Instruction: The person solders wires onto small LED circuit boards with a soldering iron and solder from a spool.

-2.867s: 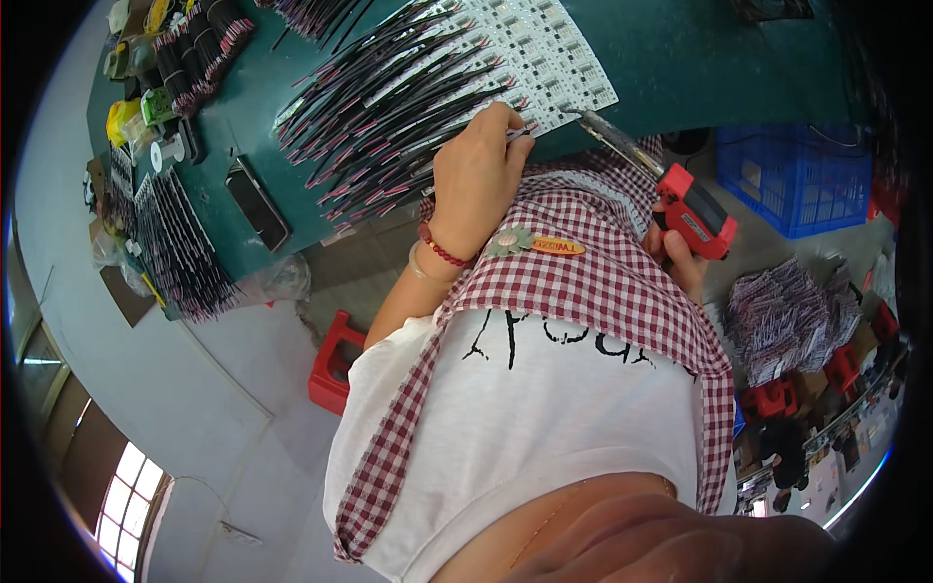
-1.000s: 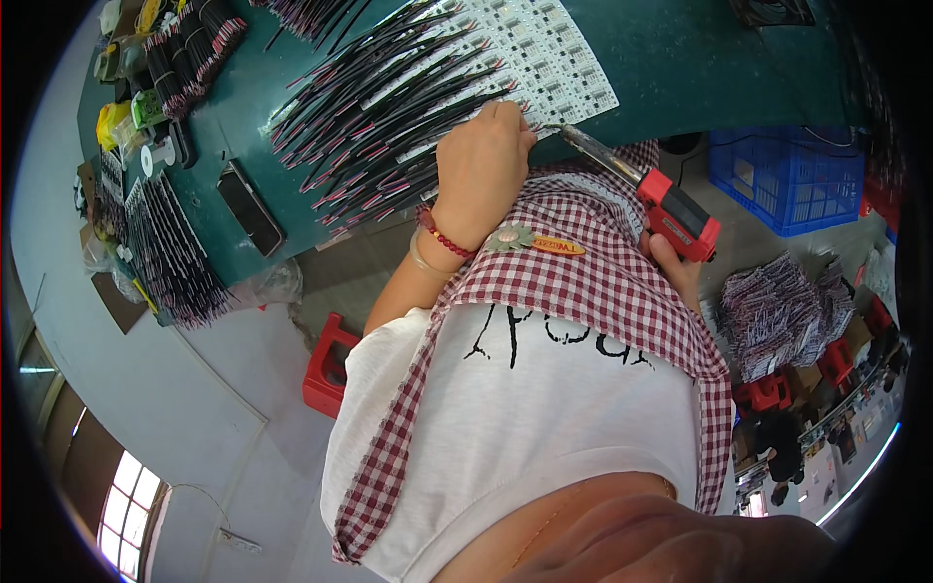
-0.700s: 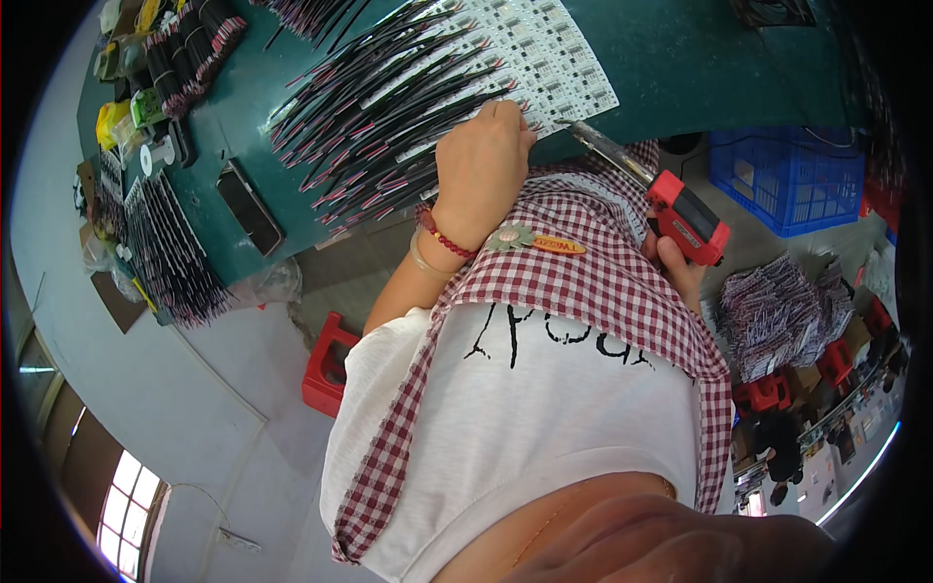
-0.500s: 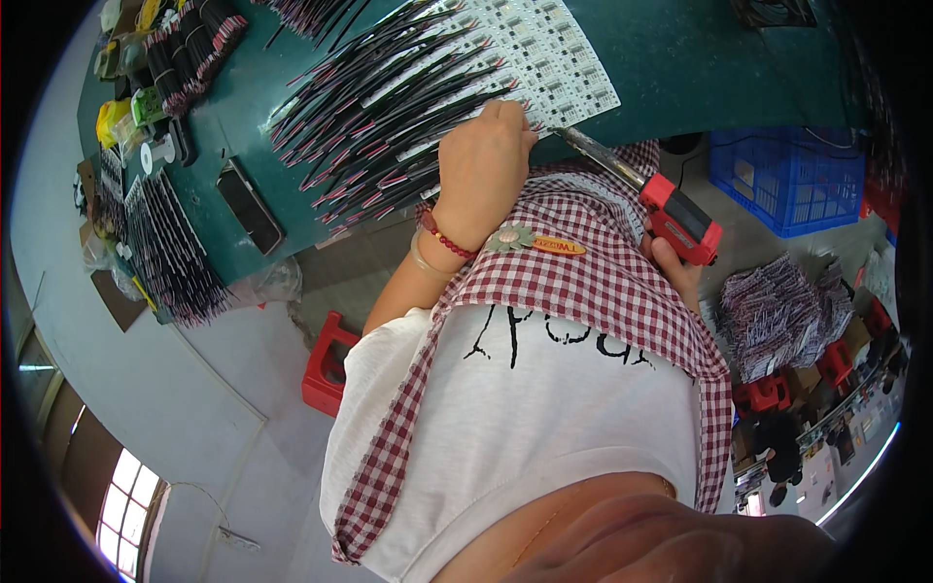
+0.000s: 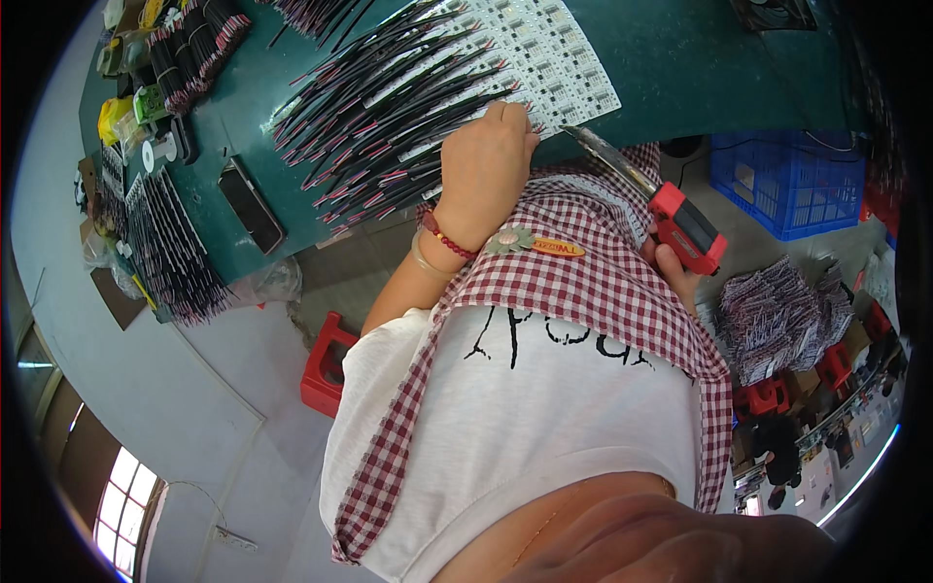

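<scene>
My left hand (image 5: 486, 165) is closed in a pinch at the near edge of a white circuit board panel (image 5: 559, 63). A reddish wire end shows by its fingertips; most of that wire is hidden under the hand. Many black wires (image 5: 389, 107) with red and white ends lie in rows across the panel's left part. My right hand (image 5: 675, 272), partly hidden by the apron, is shut round the handle of a red and black soldering iron (image 5: 688, 228). Its metal tip points up and left, close to the panel's near edge and a little apart from my left fingertips.
On the green table (image 5: 700, 68) a phone (image 5: 251, 206) lies at the left, near bundled wires (image 5: 194, 53) and a wired panel (image 5: 175, 248) overhanging the edge. A blue crate (image 5: 787, 180), stacked wired boards (image 5: 773, 321) and red stools (image 5: 326, 364) stand below.
The soldering iron and my right hand have shifted slightly right, drawing the tip a little away from my left fingertips. My left hand stays almost in place.
</scene>
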Demonstrator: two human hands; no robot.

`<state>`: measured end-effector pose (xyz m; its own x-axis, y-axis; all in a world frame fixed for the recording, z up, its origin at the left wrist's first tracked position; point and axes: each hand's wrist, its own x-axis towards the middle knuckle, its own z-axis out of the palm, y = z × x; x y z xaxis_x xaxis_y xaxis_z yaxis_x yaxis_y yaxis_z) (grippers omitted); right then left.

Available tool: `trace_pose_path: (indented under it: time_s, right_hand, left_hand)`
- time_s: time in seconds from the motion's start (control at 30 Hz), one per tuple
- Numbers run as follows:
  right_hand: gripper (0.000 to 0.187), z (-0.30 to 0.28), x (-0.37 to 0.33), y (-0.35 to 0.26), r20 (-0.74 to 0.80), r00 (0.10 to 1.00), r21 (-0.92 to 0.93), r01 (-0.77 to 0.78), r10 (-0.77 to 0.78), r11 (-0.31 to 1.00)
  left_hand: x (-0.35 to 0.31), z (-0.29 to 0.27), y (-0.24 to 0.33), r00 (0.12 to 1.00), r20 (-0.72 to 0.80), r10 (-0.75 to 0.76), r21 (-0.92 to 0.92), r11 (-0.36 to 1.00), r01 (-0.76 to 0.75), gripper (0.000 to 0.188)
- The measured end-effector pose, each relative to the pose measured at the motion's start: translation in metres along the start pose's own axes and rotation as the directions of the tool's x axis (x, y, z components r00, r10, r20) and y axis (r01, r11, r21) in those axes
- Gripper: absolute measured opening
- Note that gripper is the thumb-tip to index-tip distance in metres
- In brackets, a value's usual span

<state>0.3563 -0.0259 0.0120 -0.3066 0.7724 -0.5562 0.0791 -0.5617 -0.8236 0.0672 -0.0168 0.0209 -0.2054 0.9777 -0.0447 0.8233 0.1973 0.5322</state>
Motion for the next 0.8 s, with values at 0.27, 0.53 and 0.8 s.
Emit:
trace_pose_path:
  time_s: [0.27, 0.53, 0.8]
  right_hand:
    - [0.028, -0.002, 0.000, 0.001, -0.056, 0.997, -0.019, -0.047, 0.046, 0.999]
    - [0.036, 0.004, -0.001, -0.008, -0.080, 0.996, 0.017, 0.033, -0.032, 0.999]
    - [0.046, 0.004, 0.023, -0.017, 0.049, 0.976, 0.080, 0.208, -0.212, 0.975]
  left_hand:
    - [-0.001, 0.000, 0.000, 1.000, -0.006, 0.006, 0.010, 1.000, -0.006, 0.014]
    - [-0.001, 0.000, 0.000, 1.000, 0.003, 0.009, 0.017, 1.000, -0.009, 0.014]
    - [-0.001, -0.003, 0.003, 1.000, -0.013, -0.004, 0.051, 0.999, 0.005, 0.012]
